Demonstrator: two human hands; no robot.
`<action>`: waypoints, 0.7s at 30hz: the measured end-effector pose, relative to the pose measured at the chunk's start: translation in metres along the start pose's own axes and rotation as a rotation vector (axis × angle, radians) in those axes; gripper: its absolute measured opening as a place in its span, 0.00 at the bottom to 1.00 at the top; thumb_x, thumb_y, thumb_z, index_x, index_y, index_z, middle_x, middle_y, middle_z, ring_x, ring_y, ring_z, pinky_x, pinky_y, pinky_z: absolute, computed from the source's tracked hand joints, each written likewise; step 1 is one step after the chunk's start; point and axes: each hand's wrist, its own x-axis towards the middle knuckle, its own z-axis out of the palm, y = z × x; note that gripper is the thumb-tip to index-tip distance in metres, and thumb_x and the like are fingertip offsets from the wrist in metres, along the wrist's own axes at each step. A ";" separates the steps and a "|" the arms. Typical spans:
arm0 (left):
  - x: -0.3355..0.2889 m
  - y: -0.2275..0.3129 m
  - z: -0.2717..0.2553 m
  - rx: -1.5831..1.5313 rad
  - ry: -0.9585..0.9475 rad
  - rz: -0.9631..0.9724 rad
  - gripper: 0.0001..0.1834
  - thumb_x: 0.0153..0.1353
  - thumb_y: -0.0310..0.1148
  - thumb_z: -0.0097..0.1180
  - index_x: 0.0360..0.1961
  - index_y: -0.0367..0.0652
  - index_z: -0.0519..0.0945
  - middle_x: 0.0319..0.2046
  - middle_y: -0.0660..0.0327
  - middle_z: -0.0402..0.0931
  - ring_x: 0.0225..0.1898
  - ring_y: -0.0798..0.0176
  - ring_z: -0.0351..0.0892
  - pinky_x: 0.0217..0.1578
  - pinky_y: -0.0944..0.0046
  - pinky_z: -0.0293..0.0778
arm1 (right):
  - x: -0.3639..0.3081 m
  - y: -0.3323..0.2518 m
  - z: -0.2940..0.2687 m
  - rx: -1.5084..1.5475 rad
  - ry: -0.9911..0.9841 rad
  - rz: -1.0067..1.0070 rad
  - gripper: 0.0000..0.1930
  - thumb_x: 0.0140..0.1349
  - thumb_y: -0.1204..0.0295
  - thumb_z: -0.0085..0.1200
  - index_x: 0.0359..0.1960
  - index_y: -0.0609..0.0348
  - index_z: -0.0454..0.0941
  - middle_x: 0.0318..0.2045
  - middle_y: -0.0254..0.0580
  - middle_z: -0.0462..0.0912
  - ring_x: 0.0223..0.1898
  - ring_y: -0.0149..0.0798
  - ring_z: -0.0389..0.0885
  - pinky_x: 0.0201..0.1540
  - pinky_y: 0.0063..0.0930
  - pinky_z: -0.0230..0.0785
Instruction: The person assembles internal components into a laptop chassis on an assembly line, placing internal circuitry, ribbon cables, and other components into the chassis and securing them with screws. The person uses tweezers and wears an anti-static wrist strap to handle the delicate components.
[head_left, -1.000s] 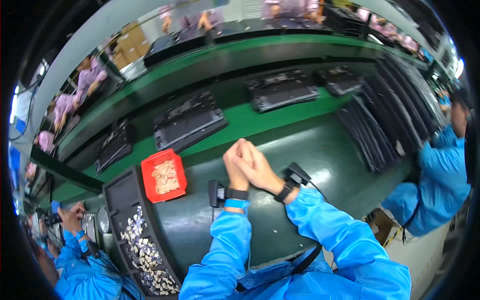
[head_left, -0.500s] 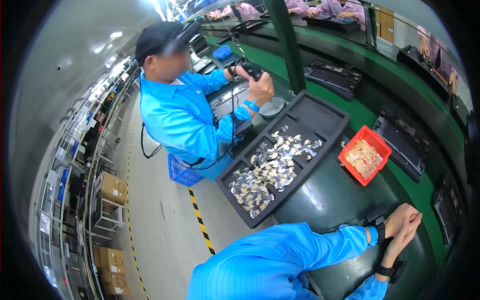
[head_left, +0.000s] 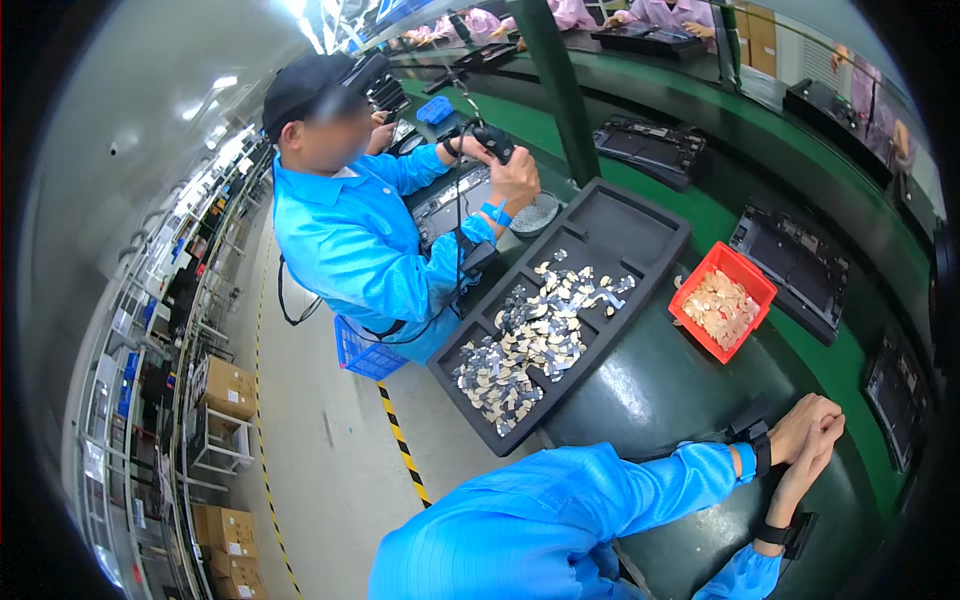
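My left hand (head_left: 800, 424) and my right hand (head_left: 815, 462) meet above the dark green tabletop (head_left: 640, 390) at the right. Their fingers are bent and pressed together; what lies between them, if anything, is hidden. Black straps circle both wrists, and a blue band shows on the left one. Beyond my hands sits a red plastic bin (head_left: 698, 343) holding many small, flat, tan pieces (head_left: 722, 308). To its left, a black compartment tray (head_left: 625, 232) carries a loose heap of small silver, dark and cream pieces (head_left: 525, 340).
Opened laptop bases (head_left: 790, 268) lie along the green strip past the bin. Across the tray, a co-worker in blue (head_left: 365, 250) grips a black device. A green post (head_left: 562, 90) rises behind the tray. People in pink (head_left: 665, 15) work opposite. Cartons (head_left: 228, 388) stand at left.
The view has shifted slightly, moving the tray and bin a little left in the picture. My hands stay together, with a small change in how the fingers lie.
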 end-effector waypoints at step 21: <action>0.007 -0.007 -0.012 0.045 -0.217 -0.218 0.20 0.68 0.39 0.56 0.22 0.37 0.75 0.13 0.54 0.68 0.15 0.65 0.64 0.18 0.59 0.62 | 0.002 -0.044 0.020 -0.122 -0.031 -0.162 0.15 0.66 0.66 0.61 0.45 0.63 0.74 0.30 0.44 0.78 0.33 0.39 0.79 0.37 0.33 0.72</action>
